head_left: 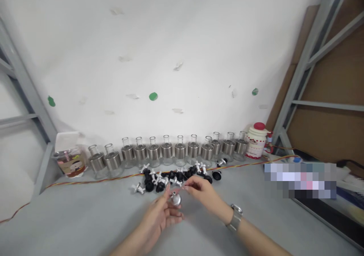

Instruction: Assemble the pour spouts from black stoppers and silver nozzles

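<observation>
My left hand (159,214) is closed around a small silver pour spout (176,200), thumb on one side and fingers curled beneath it. Just to the right, my right hand (200,189) has thumb and fingertips pinched close to the spout's top. A faint reddish, see-through blur lies between the fingertips of both hands; I cannot make out what the right one holds. Directly beyond my hands lies a loose pile of black stoppers (149,186) and white-and-silver spout pieces (139,188).
Several glass bottles (180,150) with steel bands stand along the white wall. At the right is a white jar (255,142) with a red knob; at the left, a printed container (71,161). A red-yellow wire (113,178) crosses the grey table (93,214).
</observation>
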Available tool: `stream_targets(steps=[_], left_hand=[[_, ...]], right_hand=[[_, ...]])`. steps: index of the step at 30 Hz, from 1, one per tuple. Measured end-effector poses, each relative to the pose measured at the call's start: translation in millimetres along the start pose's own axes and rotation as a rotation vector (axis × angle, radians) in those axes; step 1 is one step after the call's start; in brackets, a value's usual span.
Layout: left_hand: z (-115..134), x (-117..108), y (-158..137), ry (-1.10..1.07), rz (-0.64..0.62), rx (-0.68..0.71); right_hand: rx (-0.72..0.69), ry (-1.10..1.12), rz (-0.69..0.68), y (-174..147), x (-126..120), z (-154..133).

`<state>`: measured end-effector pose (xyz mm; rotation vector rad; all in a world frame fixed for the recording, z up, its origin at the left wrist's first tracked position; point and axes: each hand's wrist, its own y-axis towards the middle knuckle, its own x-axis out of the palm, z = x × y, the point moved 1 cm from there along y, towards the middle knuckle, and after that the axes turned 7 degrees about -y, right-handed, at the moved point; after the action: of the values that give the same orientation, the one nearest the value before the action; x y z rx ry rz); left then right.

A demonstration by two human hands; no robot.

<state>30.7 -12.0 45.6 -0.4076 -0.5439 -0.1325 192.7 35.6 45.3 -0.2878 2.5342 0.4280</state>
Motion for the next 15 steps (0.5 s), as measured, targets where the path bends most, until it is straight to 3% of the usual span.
stream_targets(steps=[3,5,15], left_hand=[[-4,0,-1,-0.011,-0.04,-0.068],[-7,0,-1,-0.01,-0.075,-0.089],[-7,1,0,0.019,-0.06,-0.098]], right_hand=[[0.1,0.428,-0.043,-3,5,-9],[0.126,0.571,-0.058,-7,10,-11],[0.12,0.581,-0.047,-9,20,-7]])
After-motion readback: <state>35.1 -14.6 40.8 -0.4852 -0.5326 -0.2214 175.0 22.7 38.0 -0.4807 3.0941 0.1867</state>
